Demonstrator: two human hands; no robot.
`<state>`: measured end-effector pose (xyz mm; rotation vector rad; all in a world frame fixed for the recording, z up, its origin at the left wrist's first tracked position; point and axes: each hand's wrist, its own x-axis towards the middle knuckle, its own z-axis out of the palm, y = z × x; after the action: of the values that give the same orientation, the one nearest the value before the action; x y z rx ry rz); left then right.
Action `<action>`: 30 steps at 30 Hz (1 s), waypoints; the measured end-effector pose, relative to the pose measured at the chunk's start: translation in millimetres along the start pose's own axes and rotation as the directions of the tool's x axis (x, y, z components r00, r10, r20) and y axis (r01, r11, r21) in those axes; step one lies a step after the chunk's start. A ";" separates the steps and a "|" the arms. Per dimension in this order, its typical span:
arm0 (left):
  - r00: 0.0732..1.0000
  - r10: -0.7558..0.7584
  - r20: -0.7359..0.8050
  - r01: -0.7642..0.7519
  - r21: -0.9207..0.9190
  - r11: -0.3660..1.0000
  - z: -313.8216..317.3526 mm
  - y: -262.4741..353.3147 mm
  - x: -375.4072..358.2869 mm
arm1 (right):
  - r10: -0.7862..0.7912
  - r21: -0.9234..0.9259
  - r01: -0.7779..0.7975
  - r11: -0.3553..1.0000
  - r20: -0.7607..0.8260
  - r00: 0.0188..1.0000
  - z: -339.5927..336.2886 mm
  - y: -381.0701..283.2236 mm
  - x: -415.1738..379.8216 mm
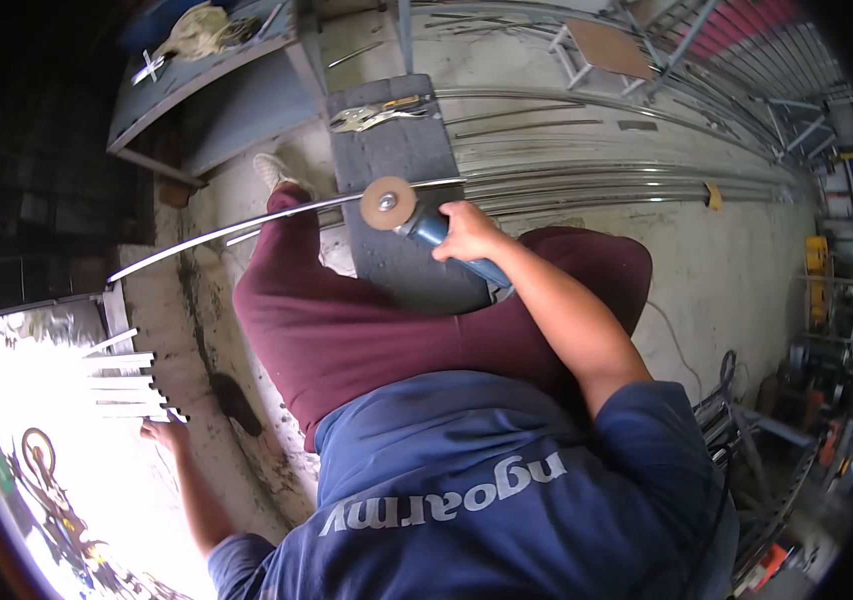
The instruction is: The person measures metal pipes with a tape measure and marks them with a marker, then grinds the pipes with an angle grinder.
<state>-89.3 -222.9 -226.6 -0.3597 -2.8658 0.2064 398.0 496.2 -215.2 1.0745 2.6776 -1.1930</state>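
My right hand (469, 235) is closed around the blue body of an angle grinder (430, 229). Its round brown disc (388, 203) overlaps a long thin metal tube (217, 234) in this view; whether they touch is unclear. That tube lies across a dark padded bench (377, 160) and reaches far out to the left. Pliers (372, 117) rest on the bench's far end. At the lower left, my left hand (166, 432) is beside the ends of several short metal tubes (127, 383); glare hides its fingers and any contact.
Long metal tubes (607, 176) lie on the floor to the right of the bench. A metal worktable (212, 95) stands at the upper left and a small brown-topped stool (610, 50) at the upper right. Tools and yellow items (817, 252) line the right side.
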 end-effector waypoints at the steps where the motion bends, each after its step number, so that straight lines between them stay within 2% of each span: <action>1: 0.999 0.014 0.050 -0.002 -0.231 0.973 -19.3 29.2 -21.5 | -0.009 -0.025 0.008 1.000 -0.055 0.998 9.9 1.3 -1.7; 2: 0.988 0.149 0.038 -0.139 -0.193 0.971 -32.7 52.5 -46.3 | -0.021 -0.050 0.015 0.999 -0.107 0.994 15.7 1.3 -5.3; 3: 0.980 0.112 0.163 -0.099 -0.086 0.991 -91.5 114.2 -81.0 | -0.007 -0.092 0.002 0.996 -0.051 0.999 7.2 -6.1 -10.2; 4: 0.959 0.188 0.213 -0.172 -0.095 0.981 -105.3 137.1 -109.0 | -0.027 -0.162 0.013 0.987 -0.087 0.996 9.0 -5.9 -13.9; 5: 0.948 0.278 0.155 -0.258 -0.138 0.956 -118.1 157.3 -138.5 | -0.038 -0.216 0.012 0.976 -0.120 0.992 12.0 -2.6 -17.6; 6: 0.924 0.329 0.195 -0.295 -0.187 0.937 -140.8 180.8 -164.7 | -0.059 -0.270 0.017 0.963 -0.149 0.987 13.6 -1.7 -18.0; 7: 0.888 0.431 0.161 -0.382 -0.263 0.886 -153.8 189.6 -187.6 | -0.050 -0.258 0.024 0.966 -0.093 0.994 6.7 -3.3 -20.2; 8: 0.870 0.457 0.187 -0.402 -0.268 0.876 -167.3 198.3 -207.1 | -0.054 -0.247 0.045 0.968 -0.027 0.998 -1.1 -4.7 -23.2; 10: 0.802 0.589 0.096 -0.559 -0.225 0.798 -176.3 193.8 -225.1 | -0.078 -0.244 0.078 0.967 0.013 0.997 -7.7 -3.2 -30.7; 12: 0.804 0.593 0.041 -0.568 -0.241 0.787 -188.0 190.3 -223.0 | -0.024 -0.234 0.045 0.971 0.090 0.996 -22.9 -5.6 -36.5; 14: 0.827 0.556 -0.079 -0.556 -0.253 0.791 -207.6 199.2 -201.4 | 0.069 -0.204 -0.030 0.978 0.185 0.980 -49.5 -7.0 -43.3; 16: 0.877 0.447 -0.178 -0.481 -0.366 0.797 -219.0 213.2 -173.8 | 0.007 -0.082 0.015 0.996 0.261 0.965 -77.7 9.4 -41.8; 19: 0.922 0.345 -0.179 -0.382 -0.581 0.719 -230.9 241.9 -136.6 | 0.050 -0.086 -0.037 0.996 0.154 0.987 -140.6 15.7 -59.3; 20: 0.897 0.394 -0.201 -0.436 -0.554 0.709 -236.7 256.1 -131.0 | 0.110 -0.097 -0.098 0.990 0.120 0.987 -166.7 11.5 -67.3; 22: 0.827 0.503 -0.249 -0.554 -0.507 0.660 -250.3 293.8 -120.1 | 0.171 -0.205 -0.183 0.962 -0.077 0.982 -207.5 24.2 -78.0; 23: 0.779 0.573 -0.254 -0.606 -0.535 0.588 -253.5 311.8 -119.0 | 0.237 -0.252 -0.260 0.932 -0.119 0.964 -230.2 30.0 -80.0; 24: 0.753 0.630 -0.188 -0.608 -0.564 0.559 -254.9 327.8 -118.2 | 0.275 -0.248 -0.328 0.912 -0.224 0.935 -250.6 35.1 -85.9; 25: 0.681 0.704 -0.199 -0.682 -0.523 0.512 -253.2 345.1 -116.2 | 0.311 -0.175 -0.366 0.914 -0.275 0.910 -265.1 63.1 -80.0; 27: 0.560 0.801 -0.213 -0.769 -0.493 0.407 -236.3 375.9 -113.5 | 0.307 0.008 -0.344 0.939 -0.468 0.829 -283.4 92.1 -84.3; 30: 0.511 0.823 -0.249 -0.787 -0.522 0.330 -222.3 401.6 -93.8 | 0.404 0.268 -0.303 0.915 -0.595 0.695 -271.1 151.2 -74.9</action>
<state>146.5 162.3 -102.2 -1.9507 -2.4049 -0.5487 612.2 703.3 -100.4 2.2733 2.5862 -1.1002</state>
